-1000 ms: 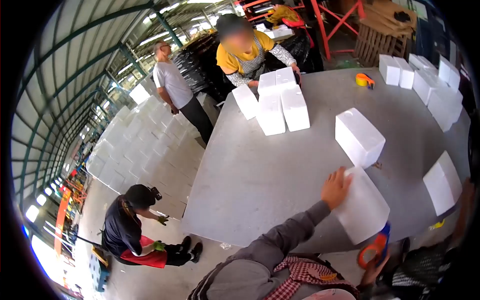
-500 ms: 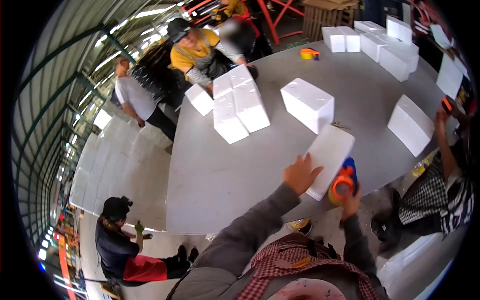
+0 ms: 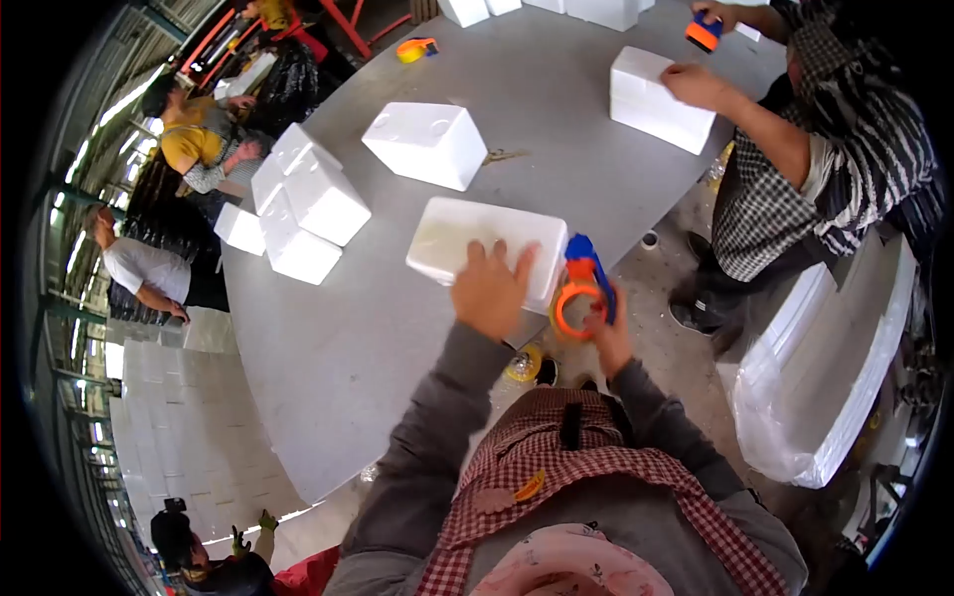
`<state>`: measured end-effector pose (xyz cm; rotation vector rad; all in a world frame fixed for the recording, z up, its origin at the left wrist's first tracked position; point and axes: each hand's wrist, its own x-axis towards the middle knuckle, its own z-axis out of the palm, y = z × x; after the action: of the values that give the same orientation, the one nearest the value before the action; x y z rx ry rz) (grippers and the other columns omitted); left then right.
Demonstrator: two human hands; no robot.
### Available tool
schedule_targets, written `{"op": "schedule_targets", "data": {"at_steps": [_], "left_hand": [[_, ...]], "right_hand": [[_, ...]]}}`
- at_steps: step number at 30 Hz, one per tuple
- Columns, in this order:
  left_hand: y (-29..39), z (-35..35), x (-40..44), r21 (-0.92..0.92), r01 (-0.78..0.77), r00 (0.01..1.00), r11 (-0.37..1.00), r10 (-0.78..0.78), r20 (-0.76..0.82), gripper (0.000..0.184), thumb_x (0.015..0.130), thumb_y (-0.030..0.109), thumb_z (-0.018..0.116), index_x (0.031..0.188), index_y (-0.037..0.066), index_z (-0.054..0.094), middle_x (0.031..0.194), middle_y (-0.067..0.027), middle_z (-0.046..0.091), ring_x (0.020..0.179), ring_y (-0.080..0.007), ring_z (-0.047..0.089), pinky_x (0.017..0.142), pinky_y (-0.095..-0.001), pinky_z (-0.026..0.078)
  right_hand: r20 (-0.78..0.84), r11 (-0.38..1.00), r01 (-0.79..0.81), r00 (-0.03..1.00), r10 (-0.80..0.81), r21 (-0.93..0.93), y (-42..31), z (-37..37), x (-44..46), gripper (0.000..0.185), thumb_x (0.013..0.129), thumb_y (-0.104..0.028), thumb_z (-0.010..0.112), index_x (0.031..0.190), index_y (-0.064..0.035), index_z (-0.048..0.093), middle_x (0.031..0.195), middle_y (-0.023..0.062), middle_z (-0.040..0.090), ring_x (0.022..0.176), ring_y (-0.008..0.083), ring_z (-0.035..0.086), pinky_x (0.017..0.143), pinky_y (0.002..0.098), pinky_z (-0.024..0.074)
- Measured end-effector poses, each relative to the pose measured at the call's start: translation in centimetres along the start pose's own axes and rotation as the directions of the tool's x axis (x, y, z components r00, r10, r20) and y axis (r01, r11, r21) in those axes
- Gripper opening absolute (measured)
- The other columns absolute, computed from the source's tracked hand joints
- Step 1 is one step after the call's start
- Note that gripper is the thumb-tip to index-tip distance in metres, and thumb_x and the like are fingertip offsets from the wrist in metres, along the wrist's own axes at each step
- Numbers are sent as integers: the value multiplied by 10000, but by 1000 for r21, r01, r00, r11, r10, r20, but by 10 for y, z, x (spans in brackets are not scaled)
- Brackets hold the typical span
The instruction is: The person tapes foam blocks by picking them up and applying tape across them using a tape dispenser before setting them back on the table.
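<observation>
A white foam box (image 3: 447, 233) lies in front of me near the edge of the grey table (image 3: 328, 377). My left hand (image 3: 491, 290) rests on its top with the fingers spread. In my right hand (image 3: 612, 333) is a blue and orange tape dispenser (image 3: 578, 288), held against the box's right end. The fingers of that hand wrap its handle, partly hidden behind the frame. Another white foam box (image 3: 425, 145) stands farther back on the table.
Stacked foam boxes (image 3: 303, 204) stand at the left. A yellow tape dispenser (image 3: 417, 49) lies at the back. On the right, a co-worker (image 3: 825, 149) holds a foam box (image 3: 661, 99) and another tape dispenser (image 3: 704, 32). A plastic-wrapped stack (image 3: 815, 358) stands beside the table.
My view has swung to the right. The box in front of me now lies more crosswise, with my left hand still on it. The right-hand co-worker now has a hand on a box.
</observation>
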<state>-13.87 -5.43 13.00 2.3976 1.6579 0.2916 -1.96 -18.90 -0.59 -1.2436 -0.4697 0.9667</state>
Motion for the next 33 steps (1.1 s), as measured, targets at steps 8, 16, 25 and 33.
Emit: {"op": "schedule_targets", "data": {"at_steps": [8, 16, 25, 33], "left_hand": [[-26, 52, 31, 171, -233, 931, 957, 270, -247, 495, 844, 474, 461, 1276, 233, 446, 1359, -150, 344, 1271, -383, 262, 963, -636, 155], [-77, 24, 7, -520, -407, 835, 751, 75, -545, 684, 806, 213, 582, 1353, -21, 243, 1405, -205, 235, 1313, -357, 184, 1055, -448, 158], [-176, 104, -4, -953, -64, 931, 297, -326, -164, 702, 651, 176, 770, 1203, -25, 385, 1128, -130, 485, 1047, -229, 465, 918, -367, 367], [-309, -73, -1, 27, 681, 544, 731, -481, -687, 552, 810, 398, 602, 1171, -2, 478, 1101, -190, 520, 1005, -333, 508, 829, -422, 414]], "right_hand": [[308, 968, -165, 926, 219, -192, -44, -46, -107, 741, 673, 34, 570, 1349, -89, 293, 1037, 85, 495, 909, 205, 518, 802, 337, 432], [776, 918, -105, 503, 381, -383, -84, -29, -6, 635, 672, 32, 574, 1283, -13, 407, 1229, 142, 488, 1121, 267, 469, 947, 340, 360], [449, 772, -333, 891, 70, 541, -48, 65, 87, 428, 847, -219, 410, 1231, -31, 425, 1178, 89, 513, 1098, 209, 484, 960, 357, 360], [603, 990, -144, 789, 116, -2, 45, 227, 86, 428, 866, -314, 486, 1185, -29, 468, 1143, 118, 543, 1031, 252, 538, 897, 378, 440]]}}
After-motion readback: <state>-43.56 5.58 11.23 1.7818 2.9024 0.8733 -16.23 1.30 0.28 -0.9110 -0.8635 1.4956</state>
